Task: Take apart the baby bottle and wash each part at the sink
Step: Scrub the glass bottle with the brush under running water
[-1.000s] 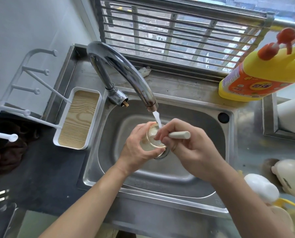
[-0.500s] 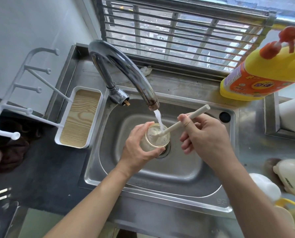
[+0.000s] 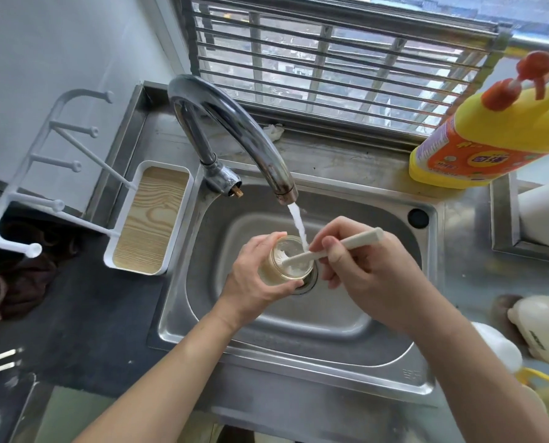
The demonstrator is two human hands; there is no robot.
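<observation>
Holds the bottle body (image 3: 282, 262) over the drain of the sink (image 3: 330, 334) in the left hand (image 3: 254, 282), with fingers curled round its wall and the mouth tilted up beneath the faucet (image 3: 234, 129) to catch the water stream (image 3: 298, 225). Pinches the brush handle (image 3: 346, 244) in the right hand (image 3: 365, 279) — thumb and fingers closed narrowly on it — with the bristle end angled inside the mouth, probably to scour the inner wall.

Two bare hands, the left hand (image 3: 254, 282) and the right hand (image 3: 362, 273), lead back into bare forearms (image 3: 177, 372) that run uncovered to the lower edge of view. The right thumb's nail (image 3: 329, 243) is short and plain, trimmed close to the tip.
</observation>
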